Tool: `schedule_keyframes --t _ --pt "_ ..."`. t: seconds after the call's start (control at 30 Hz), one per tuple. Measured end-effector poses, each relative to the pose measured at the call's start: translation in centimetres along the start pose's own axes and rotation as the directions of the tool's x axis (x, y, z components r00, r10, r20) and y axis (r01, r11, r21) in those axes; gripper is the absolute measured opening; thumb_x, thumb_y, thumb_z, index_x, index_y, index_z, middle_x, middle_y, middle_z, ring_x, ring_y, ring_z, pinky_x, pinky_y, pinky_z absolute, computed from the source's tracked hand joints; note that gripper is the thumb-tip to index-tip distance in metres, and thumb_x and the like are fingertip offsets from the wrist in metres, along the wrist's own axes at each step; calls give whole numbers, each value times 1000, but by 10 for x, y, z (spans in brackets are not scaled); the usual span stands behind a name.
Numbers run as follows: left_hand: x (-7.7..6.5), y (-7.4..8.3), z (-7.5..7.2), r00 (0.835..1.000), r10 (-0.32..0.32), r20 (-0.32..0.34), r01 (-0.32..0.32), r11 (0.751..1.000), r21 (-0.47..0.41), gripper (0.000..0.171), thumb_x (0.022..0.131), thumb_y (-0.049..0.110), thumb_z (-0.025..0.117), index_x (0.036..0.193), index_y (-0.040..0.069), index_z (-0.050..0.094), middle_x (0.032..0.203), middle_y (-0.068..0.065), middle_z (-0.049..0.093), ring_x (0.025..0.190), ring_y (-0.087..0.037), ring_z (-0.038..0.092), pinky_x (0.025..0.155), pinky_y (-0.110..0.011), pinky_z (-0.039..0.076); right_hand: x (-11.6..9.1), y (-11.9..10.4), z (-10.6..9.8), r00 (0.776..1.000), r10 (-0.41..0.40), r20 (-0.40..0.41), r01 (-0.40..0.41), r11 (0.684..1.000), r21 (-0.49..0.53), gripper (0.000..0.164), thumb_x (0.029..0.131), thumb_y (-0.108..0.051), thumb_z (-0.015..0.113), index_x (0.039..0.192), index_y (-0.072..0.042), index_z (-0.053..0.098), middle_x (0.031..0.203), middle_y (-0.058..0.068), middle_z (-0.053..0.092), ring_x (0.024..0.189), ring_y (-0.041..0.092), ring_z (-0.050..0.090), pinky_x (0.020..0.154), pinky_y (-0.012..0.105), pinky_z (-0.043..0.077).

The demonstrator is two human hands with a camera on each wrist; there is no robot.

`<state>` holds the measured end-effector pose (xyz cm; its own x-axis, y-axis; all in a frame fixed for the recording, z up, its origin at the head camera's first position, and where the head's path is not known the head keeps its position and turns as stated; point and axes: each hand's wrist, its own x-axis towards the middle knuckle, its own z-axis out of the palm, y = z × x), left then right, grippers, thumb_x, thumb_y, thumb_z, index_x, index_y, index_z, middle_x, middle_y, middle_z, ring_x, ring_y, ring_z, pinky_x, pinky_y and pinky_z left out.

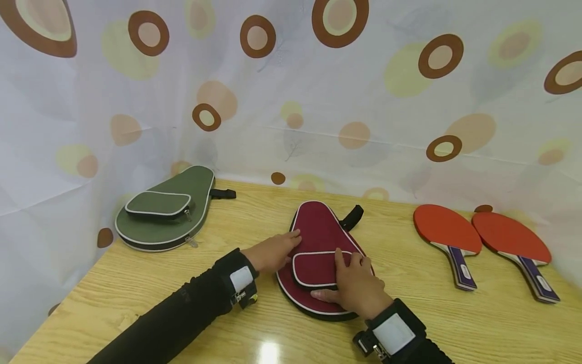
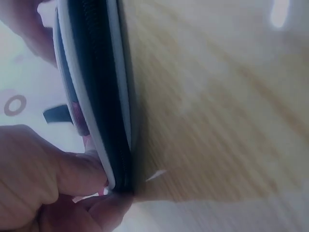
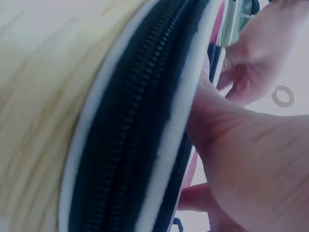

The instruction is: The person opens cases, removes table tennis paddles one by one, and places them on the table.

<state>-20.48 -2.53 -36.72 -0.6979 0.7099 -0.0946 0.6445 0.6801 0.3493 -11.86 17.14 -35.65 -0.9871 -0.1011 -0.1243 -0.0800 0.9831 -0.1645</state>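
A maroon table tennis bat case (image 1: pixel 318 222) with white piping and a front pocket lies flat on the table, narrow end away from me. My left hand (image 1: pixel 272 253) is at its left edge; in the left wrist view thumb and finger pinch the case's rim beside the black zipped side (image 2: pixel 99 72). Across the pocket (image 1: pixel 316 269) rests my right hand (image 1: pixel 361 285), fingers spread toward the right edge and thumb on the lower front. The right wrist view shows the zip teeth (image 3: pixel 140 92) along the near side, closed there. A black strap (image 1: pixel 352 218) sticks out at the upper right.
A green bat case (image 1: pixel 200 189) lies at the back left of the wooden table (image 1: pixel 254 212). Two red bats lie at the right: one bat (image 1: pixel 443 227) overlaps the other bat (image 1: pixel 514 235) slightly in this view. A patterned curtain (image 1: pixel 291 101) hangs behind the table.
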Motion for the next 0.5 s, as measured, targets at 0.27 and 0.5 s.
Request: schedule_keyframes --t 0.27,0.5 --pt "5 -7 -2 1000 -1 -24 0 1000 -7 48 98 -4 58 145 -7 47 157 -22 38 142 -36 41 114 -41 36 0 -15 5 996 73 -50 -75 997 -20 112 75 -67 76 147 9 40 124 40 45 119 58 45 70 72 51" --pt "8 -11 -1 997 -15 -75 18 999 28 46 97 -5 59 143 -2 53 154 -18 44 138 -33 48 111 -40 41 -3 -27 10 981 63 -183 -77 994 -74 107 76 -68 75 138 16 48 115 43 50 108 56 54 62 66 54"
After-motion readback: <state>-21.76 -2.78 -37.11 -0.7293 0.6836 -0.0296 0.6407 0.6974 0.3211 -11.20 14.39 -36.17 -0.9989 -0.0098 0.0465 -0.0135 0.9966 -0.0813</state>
